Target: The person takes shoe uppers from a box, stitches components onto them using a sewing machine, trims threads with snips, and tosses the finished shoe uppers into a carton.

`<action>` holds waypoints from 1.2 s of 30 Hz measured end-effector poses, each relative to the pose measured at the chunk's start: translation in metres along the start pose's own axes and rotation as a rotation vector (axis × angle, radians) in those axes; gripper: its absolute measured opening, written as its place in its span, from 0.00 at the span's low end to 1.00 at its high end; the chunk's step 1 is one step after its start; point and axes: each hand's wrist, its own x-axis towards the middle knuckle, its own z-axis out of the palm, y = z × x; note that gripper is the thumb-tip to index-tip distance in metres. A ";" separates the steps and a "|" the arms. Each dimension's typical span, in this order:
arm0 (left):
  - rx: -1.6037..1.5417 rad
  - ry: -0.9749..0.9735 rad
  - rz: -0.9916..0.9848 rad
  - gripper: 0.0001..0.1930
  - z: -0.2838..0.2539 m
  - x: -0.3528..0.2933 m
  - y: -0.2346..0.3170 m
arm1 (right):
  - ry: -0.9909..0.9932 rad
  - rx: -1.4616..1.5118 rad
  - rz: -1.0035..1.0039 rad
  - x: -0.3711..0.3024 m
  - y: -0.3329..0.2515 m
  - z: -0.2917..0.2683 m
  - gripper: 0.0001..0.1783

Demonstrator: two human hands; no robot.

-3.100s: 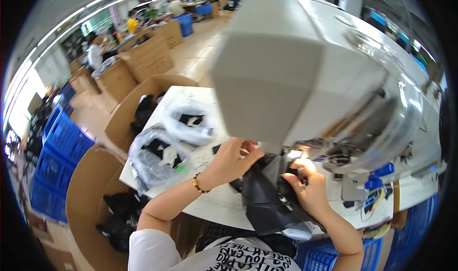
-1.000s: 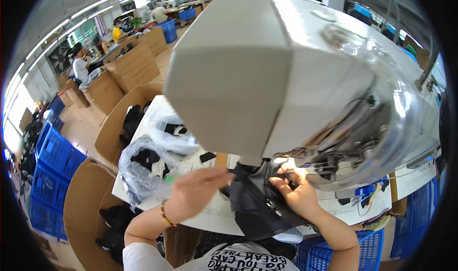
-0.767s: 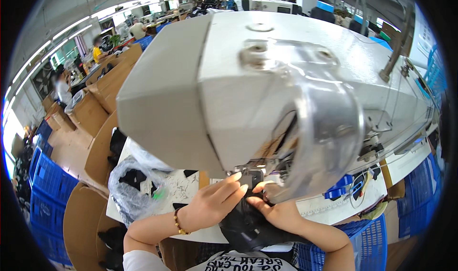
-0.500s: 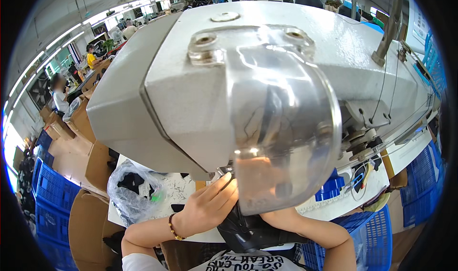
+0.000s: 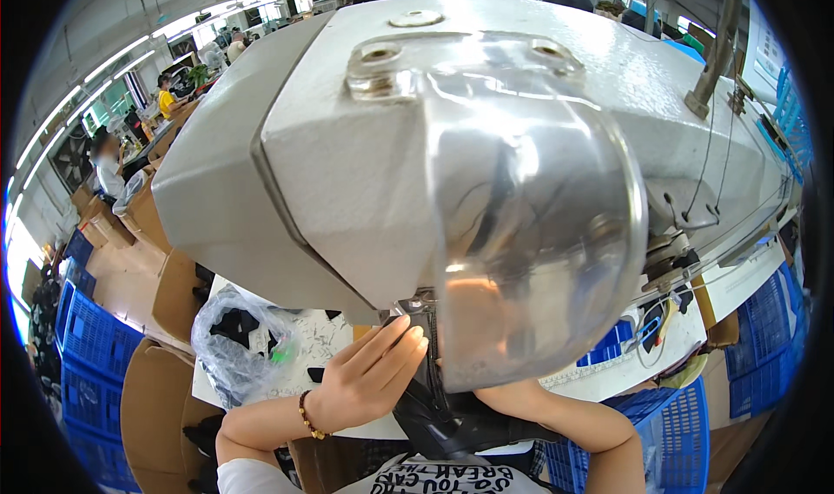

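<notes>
A large white sewing machine (image 5: 347, 172) fills the middle, with a curved clear plastic guard (image 5: 539, 225) on its front. Beneath the machine's head lies a black piece of soft material (image 5: 443, 424) with a dark strip, perhaps a zipper, along it; its kind is not plain. My left hand (image 5: 369, 372) rests against its left side, fingers straight and side by side, tips close to the needle area. The left thumb is hidden. My right hand (image 5: 508, 397) is at the black piece's right side; its fingers are behind the guard and blurred by it.
On the white table left of my hand sits a clear plastic bag (image 5: 243, 342) with black pieces. Blue crates (image 5: 95, 346) and a cardboard box (image 5: 161, 416) stand at the left; another blue crate (image 5: 678, 433) is at the lower right. A metal rod (image 5: 717, 59) and threads rise at right.
My view has shifted slightly, so the guard appears larger and farther right. My left hand sits slightly left of before, showing more of the dark strip between the hand and the guard.
</notes>
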 end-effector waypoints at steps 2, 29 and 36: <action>0.004 0.044 0.017 0.11 0.001 0.000 0.004 | -0.021 -0.004 -0.011 -0.004 -0.004 -0.004 0.12; 0.037 -0.109 0.027 0.14 0.003 0.008 0.003 | -0.001 -0.052 -0.150 -0.001 0.009 0.002 0.14; 0.063 -0.116 -0.033 0.14 0.005 0.009 0.007 | -0.005 -0.117 -0.068 -0.003 0.023 0.008 0.07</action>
